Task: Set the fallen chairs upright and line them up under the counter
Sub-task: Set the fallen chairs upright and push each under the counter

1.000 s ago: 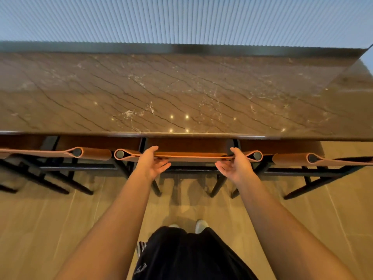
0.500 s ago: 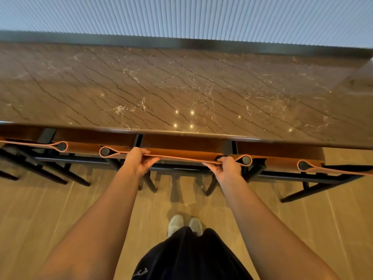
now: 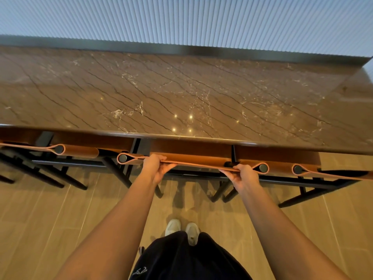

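Note:
Three upright chairs with tan leather backs and black metal frames stand under the brown marble counter (image 3: 181, 93). I stand behind the middle chair (image 3: 197, 161). My left hand (image 3: 155, 167) grips the top edge of its leather back near the left end. My right hand (image 3: 243, 175) grips the same edge near the right end. The left chair (image 3: 78, 151) and the right chair (image 3: 323, 172) stand close on either side, their seats hidden beneath the counter.
A ribbed pale wall (image 3: 201, 21) rises behind the counter. Tan floor tiles (image 3: 50, 219) spread below, with black chair legs (image 3: 121, 174) angling out toward my white shoes (image 3: 181, 229).
Both hands have stayed on the middle chair's back. Its back has moved a little farther in toward the counter, and my view has shifted slightly.

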Demonstrator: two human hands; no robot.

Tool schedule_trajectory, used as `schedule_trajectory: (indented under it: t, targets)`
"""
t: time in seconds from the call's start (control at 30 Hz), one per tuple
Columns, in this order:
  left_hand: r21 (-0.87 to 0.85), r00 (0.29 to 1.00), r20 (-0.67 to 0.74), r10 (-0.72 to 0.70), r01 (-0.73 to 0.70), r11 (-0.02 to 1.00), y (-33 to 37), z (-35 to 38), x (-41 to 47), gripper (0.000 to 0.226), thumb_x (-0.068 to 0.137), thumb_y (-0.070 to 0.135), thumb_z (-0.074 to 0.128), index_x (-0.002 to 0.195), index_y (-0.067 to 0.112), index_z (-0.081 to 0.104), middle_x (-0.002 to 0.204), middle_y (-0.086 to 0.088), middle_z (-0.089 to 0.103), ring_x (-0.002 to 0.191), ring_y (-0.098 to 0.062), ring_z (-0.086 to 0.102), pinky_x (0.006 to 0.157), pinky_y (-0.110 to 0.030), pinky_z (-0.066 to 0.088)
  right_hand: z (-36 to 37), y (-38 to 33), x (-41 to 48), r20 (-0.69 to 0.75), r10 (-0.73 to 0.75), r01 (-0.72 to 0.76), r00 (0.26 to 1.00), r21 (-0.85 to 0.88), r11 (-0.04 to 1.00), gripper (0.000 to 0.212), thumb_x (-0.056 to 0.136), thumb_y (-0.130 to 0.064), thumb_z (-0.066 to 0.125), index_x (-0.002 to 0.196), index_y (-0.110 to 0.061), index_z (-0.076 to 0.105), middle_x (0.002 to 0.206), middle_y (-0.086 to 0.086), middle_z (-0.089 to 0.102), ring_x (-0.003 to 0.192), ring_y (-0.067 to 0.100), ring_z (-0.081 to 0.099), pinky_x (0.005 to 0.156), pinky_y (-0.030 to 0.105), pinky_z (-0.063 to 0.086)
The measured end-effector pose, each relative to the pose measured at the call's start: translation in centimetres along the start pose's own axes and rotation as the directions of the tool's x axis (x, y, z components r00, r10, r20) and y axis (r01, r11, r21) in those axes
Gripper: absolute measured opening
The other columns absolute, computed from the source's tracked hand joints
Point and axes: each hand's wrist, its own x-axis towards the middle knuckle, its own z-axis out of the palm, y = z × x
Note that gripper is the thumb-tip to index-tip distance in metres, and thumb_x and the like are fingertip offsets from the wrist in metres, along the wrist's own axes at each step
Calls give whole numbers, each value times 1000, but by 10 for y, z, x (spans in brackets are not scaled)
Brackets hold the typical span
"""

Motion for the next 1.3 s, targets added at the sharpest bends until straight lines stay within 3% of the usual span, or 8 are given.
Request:
schedule_trajectory:
  t: [0.1, 0.2, 0.37, 0.5, 0.67, 0.77, 1.13, 1.3]
  targets:
    - [-29, 1000, 12, -5, 6, 1000, 4, -1, 2, 38, 94, -11, 39, 130, 2, 41, 127, -24, 52, 122, -44, 50, 93, -54, 49, 1, 0, 3, 11, -2, 2, 1000, 13, 1000, 40, 91, 14, 46, 125, -6, 49, 121, 20, 54, 98, 42, 57, 64, 60, 55]
    - [-39, 1000, 16, -7, 8, 999, 3, 0, 5, 41, 94, -10, 40, 133, 3, 40, 126, -23, 52, 121, -44, 51, 88, -53, 51, 2, 0, 7, 24, 12, -13, 1000, 51, 999, 41, 91, 13, 45, 128, -7, 47, 125, 21, 53, 107, 44, 58, 70, 61, 54]
    - [-29, 1000, 21, 15, -15, 999, 10, 7, 11, 41, 94, -10, 40, 134, -1, 37, 125, -25, 55, 114, -41, 57, 83, -50, 54, 13, -8, 11, 29, 15, -17, 999, 71, 997, 31, 92, 12, 46, 117, -6, 47, 120, 21, 53, 99, 43, 60, 65, 58, 56]
    - [-15, 998, -28, 48, -49, 999, 11, 11, 17, 36, 94, -10, 40, 129, -2, 39, 126, -27, 54, 109, -39, 60, 68, -45, 58, 16, -10, 12, 33, 16, -18, 999, 66, 998, 23, 92, 10, 46, 109, -4, 49, 119, 22, 54, 96, 41, 61, 69, 57, 56]
    - [-4, 1000, -19, 21, -21, 1000, 7, 1, 15, 36, 93, -8, 43, 128, 1, 41, 123, -24, 56, 104, -37, 62, 62, -42, 60, 9, -6, 12, 59, 30, -32, 998, 41, 999, 34, 94, 7, 48, 126, -4, 47, 123, 22, 55, 93, 40, 60, 63, 56, 56]
    - [-1, 1000, -16, 12, -12, 1000, 1, -4, 11, 35, 93, -7, 44, 127, 1, 43, 121, -24, 58, 95, -37, 65, 60, -42, 60, 2, -4, 12, 55, 38, -40, 998, 35, 999, 36, 94, 6, 48, 127, -8, 47, 124, 21, 54, 105, 42, 59, 57, 56, 55]
    - [-37, 995, 46, 89, -88, 995, -10, -14, 18, 47, 91, -13, 41, 135, 5, 41, 121, -21, 59, 100, -34, 65, 61, -38, 59, -3, 3, 13, 109, 21, -31, 994, 87, 996, 38, 94, 9, 46, 128, -7, 46, 131, 19, 52, 117, 43, 56, 89, 58, 51]
    - [22, 992, 23, 122, -123, 992, -4, -11, 25, 34, 92, -10, 44, 121, 6, 48, 115, -19, 62, 96, -31, 68, 64, -36, 60, 4, 2, 13, 118, 5, -12, 993, 62, 998, 34, 93, 8, 48, 124, -5, 48, 122, 18, 55, 109, 39, 60, 70, 50, 57]
